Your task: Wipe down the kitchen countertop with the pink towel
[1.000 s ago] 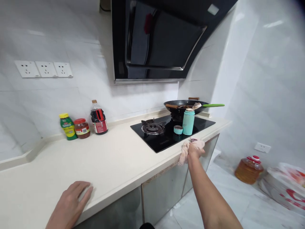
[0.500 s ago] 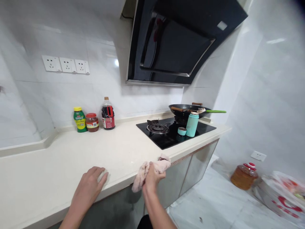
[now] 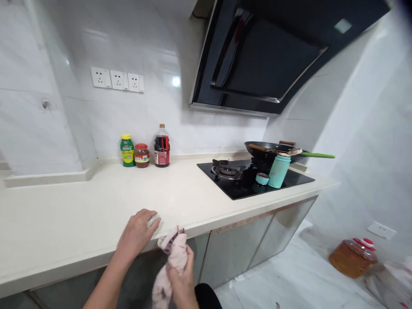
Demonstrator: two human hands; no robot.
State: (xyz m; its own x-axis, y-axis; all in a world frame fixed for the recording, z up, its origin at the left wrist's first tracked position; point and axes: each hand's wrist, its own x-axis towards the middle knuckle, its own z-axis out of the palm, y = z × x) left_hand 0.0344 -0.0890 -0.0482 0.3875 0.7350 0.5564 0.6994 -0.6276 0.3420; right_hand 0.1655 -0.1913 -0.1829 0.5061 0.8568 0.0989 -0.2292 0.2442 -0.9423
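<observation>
My right hand (image 3: 183, 274) grips a bunched pale pink cloth (image 3: 177, 254) just in front of the counter's front edge. Part of the cloth hangs below the hand, and its upper end is at the edge. Resting near the front of the cream countertop (image 3: 96, 206), my left hand (image 3: 137, 229) holds nothing, its fingers slightly curled with the thumb apart. The cloth's upper end is close to the left thumb.
Along the wall stand a green bottle (image 3: 128, 151), a red-lidded jar (image 3: 142, 156) and a dark sauce bottle (image 3: 162, 148). A gas hob (image 3: 238, 189) carries a wok (image 3: 257, 148), a turquoise flask (image 3: 278, 172) and its cup (image 3: 262, 179). An oil jug (image 3: 353, 257) sits on the floor.
My right hand has moved left along the counter edge with the cloth, closer to my left hand. The view has swung left, so the counter things appear further right.
</observation>
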